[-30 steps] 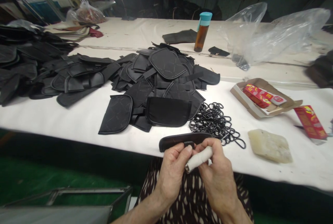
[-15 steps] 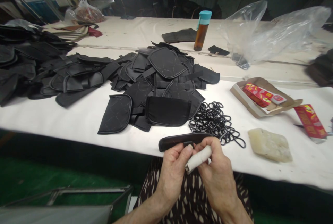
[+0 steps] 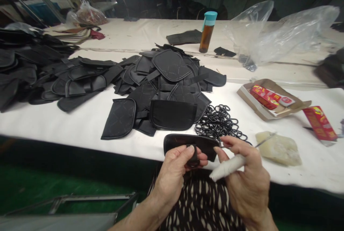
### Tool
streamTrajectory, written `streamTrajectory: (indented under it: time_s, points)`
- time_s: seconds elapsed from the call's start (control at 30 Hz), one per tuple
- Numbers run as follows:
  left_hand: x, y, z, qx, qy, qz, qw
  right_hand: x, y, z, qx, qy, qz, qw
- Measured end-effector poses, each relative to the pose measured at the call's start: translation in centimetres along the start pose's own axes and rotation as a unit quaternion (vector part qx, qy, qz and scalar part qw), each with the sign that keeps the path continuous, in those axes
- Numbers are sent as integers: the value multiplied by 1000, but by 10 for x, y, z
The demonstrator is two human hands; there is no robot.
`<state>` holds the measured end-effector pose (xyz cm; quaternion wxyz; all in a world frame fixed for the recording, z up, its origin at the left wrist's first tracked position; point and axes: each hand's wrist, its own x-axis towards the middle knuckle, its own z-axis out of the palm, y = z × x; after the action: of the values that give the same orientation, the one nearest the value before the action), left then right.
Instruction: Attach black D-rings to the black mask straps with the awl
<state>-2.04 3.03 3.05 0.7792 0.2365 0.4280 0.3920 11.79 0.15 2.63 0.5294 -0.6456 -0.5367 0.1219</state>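
Pale surface (image 3: 67,120): black pad (image 3: 179,140) on the near side of the ring pile (image 3: 216,120); left hand (image 3: 172,168) pinches a black strap (image 3: 194,159); right hand (image 3: 250,181) grips a wrapped tool (image 3: 228,167), tip best angled clear of strap.

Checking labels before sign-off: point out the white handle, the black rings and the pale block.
White handle (image 3: 228,167), head view: middle of its wrapping.
Black rings (image 3: 216,120), head view: middle of the pile.
Pale block (image 3: 281,149), head view: middle of its upper face.

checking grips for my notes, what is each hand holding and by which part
The left hand pinches a black piece by its strap; the right hand holds a thin tool by its white handle.
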Motion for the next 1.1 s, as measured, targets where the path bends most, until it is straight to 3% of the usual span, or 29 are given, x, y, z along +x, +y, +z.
streamTrajectory:
  time_s: [0.1, 0.17, 0.33, 0.7, 1.1]
  points:
    - [-2, 5, 0, -21, -10, -28, 999, 9, 6, 4, 106, -94, 108, 984]
    - [-4, 7, 1, -25, -6, -41, 999, 13, 5, 8, 161, -102, 159, 969]
    - [-8, 12, 1, -9, 24, -56, 998, 15, -4, 11, 191, -52, 144, 970]
    - [-9, 13, -4, -16, 42, -78, 996, 24, -4, 13, 203, -108, 172, 958]
    - [-5, 18, 0, -35, 50, -87, 994, 27, -3, 15, 210, -114, 191, 952]
